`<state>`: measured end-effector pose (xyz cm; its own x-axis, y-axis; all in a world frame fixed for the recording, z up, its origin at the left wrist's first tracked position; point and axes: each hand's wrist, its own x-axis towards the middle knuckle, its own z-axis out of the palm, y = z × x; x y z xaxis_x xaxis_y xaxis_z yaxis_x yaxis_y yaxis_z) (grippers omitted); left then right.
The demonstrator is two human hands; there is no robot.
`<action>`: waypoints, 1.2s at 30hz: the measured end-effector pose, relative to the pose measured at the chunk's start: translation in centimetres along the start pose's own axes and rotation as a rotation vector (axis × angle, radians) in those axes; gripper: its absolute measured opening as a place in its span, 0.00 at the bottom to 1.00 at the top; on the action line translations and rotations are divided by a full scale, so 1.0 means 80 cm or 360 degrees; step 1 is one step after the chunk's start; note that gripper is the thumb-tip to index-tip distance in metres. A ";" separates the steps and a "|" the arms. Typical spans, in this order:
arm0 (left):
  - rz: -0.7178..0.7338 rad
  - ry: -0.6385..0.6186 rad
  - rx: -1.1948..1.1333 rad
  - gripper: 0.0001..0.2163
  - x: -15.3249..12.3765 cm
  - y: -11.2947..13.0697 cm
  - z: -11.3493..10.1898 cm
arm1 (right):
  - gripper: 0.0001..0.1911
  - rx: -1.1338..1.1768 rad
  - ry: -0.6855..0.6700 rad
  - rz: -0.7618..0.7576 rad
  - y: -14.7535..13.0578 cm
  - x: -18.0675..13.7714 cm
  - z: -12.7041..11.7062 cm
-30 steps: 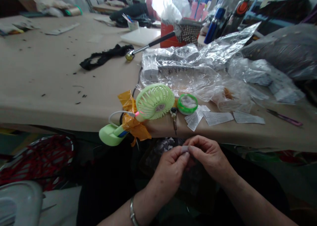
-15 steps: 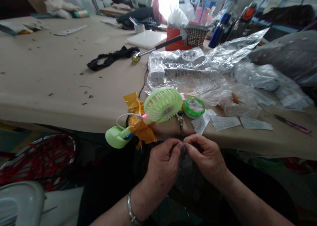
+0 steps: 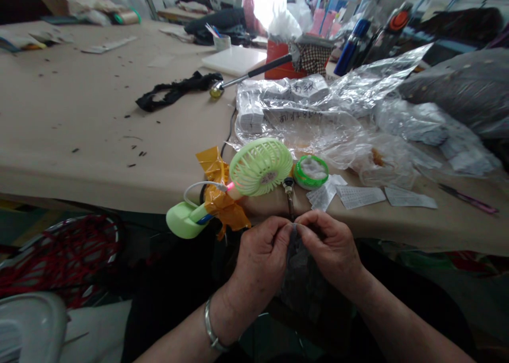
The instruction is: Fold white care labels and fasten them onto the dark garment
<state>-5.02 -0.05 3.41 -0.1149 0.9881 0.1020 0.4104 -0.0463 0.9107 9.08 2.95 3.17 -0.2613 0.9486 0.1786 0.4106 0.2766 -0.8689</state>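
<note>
My left hand (image 3: 264, 257) and my right hand (image 3: 330, 251) meet just below the table's front edge, thumbs and fingers pinched together. Between them is a thin, dark, see-through piece of material (image 3: 297, 265), gripped at its top edge and hanging down over the lap. Whether it is cloth or plastic I cannot tell. Right behind the fingertips, a slim metal rod (image 3: 290, 198) with a black collar sticks out over the edge. A green-rimmed tub of white padding (image 3: 311, 171) stands beside it. Left of the rod is a light green fan (image 3: 261, 167).
Orange tape (image 3: 226, 206) holds the fan at the table edge. Printed paper strips (image 3: 361, 196) and tweezers-like tool (image 3: 468, 197) lie on the right. Behind are clear plastic bags (image 3: 318, 124), a black-handled rod (image 3: 250, 76) and black fabric (image 3: 175, 91). A red-strapped basket (image 3: 63, 257) is down left.
Both hands have risen slightly toward the rod's tip, still pinching the dark material together. The camera view has shifted a little; the things on the table stay in place.
</note>
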 end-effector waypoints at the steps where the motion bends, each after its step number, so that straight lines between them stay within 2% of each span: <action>1: 0.0000 0.0009 0.0008 0.07 0.001 0.000 0.000 | 0.05 0.0001 0.0000 0.0001 0.000 0.001 0.000; 18: -0.0005 0.0087 -0.0021 0.07 0.009 0.001 0.002 | 0.05 0.0075 0.0010 0.0007 0.005 0.004 0.003; 25: -0.0074 -0.0009 -0.0140 0.07 -0.008 -0.003 -0.001 | 0.06 0.0079 -0.0104 -0.0050 0.000 -0.019 -0.013; 28: -0.0138 -0.0009 -0.0152 0.06 -0.015 -0.017 0.001 | 0.07 -0.0156 -0.0040 -0.0254 0.003 -0.024 -0.034; 32: -0.0223 0.0026 -0.0179 0.11 -0.019 -0.038 0.005 | 0.10 -0.0741 0.0232 -0.0687 0.019 -0.009 -0.058; 36: -0.0333 -0.0063 -0.0149 0.08 -0.024 -0.046 0.010 | 0.18 -0.1198 0.0196 -0.0796 0.035 0.008 -0.061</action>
<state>-5.57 -1.64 -0.42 -0.1525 0.9825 -0.1070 0.2955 0.1487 0.9437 14.35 5.09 3.10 -0.4849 0.6887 0.5390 0.7475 0.6463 -0.1534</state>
